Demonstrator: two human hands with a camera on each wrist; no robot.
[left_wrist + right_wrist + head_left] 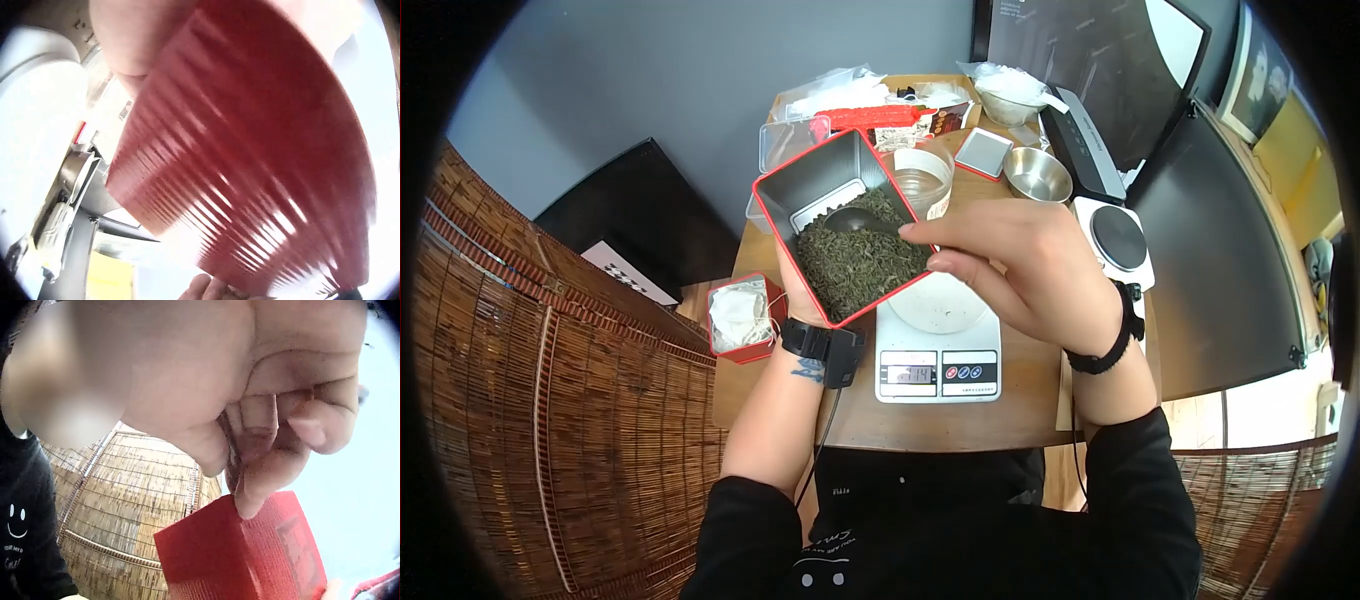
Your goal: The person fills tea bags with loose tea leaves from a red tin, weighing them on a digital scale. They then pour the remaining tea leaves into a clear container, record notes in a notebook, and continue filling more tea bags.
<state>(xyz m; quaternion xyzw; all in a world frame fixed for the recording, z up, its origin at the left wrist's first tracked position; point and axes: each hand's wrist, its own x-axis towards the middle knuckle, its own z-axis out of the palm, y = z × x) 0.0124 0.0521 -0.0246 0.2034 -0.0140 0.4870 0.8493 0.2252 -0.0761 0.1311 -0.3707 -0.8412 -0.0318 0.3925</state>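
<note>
My left hand (797, 290) holds a red square tin (778, 224) from its left side and below, with most of its fingers hidden. The tin is tilted so its silver inside shows, partly filled with dark green dried leaves (855, 268) like loose tea. My right hand (1025, 262) pinches the handle of a dark spoon between thumb and forefinger over the tin's right rim. The spoon's bowl (848, 219) rests among the leaves. Below the tin stands a white kitchen scale (940, 390) with a round white dish (943, 307) on it, partly covered by the tin.
A clear plastic jar (937, 190), a shallow square lid (984, 153) and a steel bowl (1038, 175) stand behind the scale. A hot plate (1118, 236) is at the right. Another red tin (743, 345) with white pouches sits at the table's left edge.
</note>
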